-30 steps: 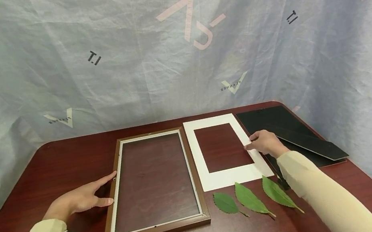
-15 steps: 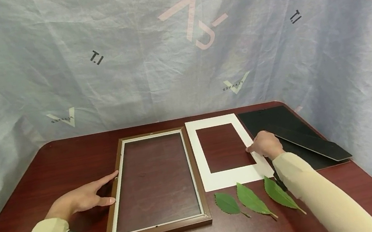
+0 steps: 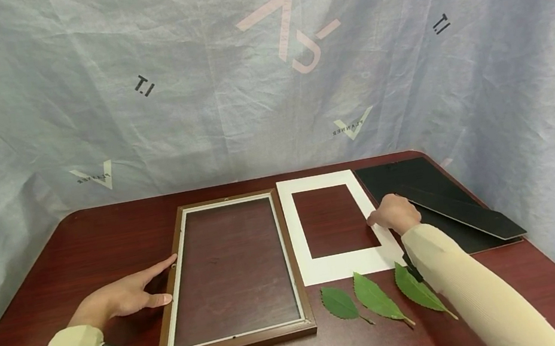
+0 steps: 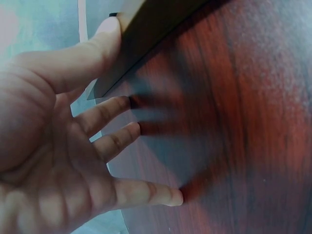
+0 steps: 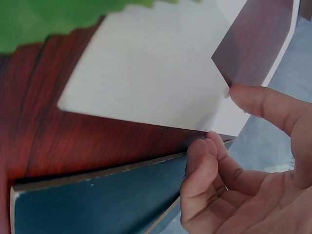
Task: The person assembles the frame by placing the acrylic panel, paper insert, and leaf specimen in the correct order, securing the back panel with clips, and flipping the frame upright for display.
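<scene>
A brown picture frame [image 3: 236, 344] with a white inner edge lies flat left of centre. My left hand [image 3: 120, 299] is spread beside it, thumb and index fingertip touching its left side; in the left wrist view the other fingers [image 4: 148, 192] reach down to the tabletop. To the frame's right lies a white picture mat [image 3: 346, 263] with a rectangular window. My right hand [image 3: 397, 214] pinches the mat's right strip. In the right wrist view the thumb [image 5: 261, 103] is at the window edge and the curled fingers [image 5: 200, 165] are at the outer edge.
A black backing board [image 3: 392, 174] with a raised stand flap [image 3: 461, 216] lies at the right, partly behind my right hand. Three green leaves [image 3: 338, 302] lie in a row below the mat. Behind the dark red table [image 3: 112, 229] hangs a grey printed cloth [image 3: 209, 87].
My right hand's fingers have drawn in on the mat's right strip, and the mat's near end has shifted slightly left. My left hand stays at the frame.
</scene>
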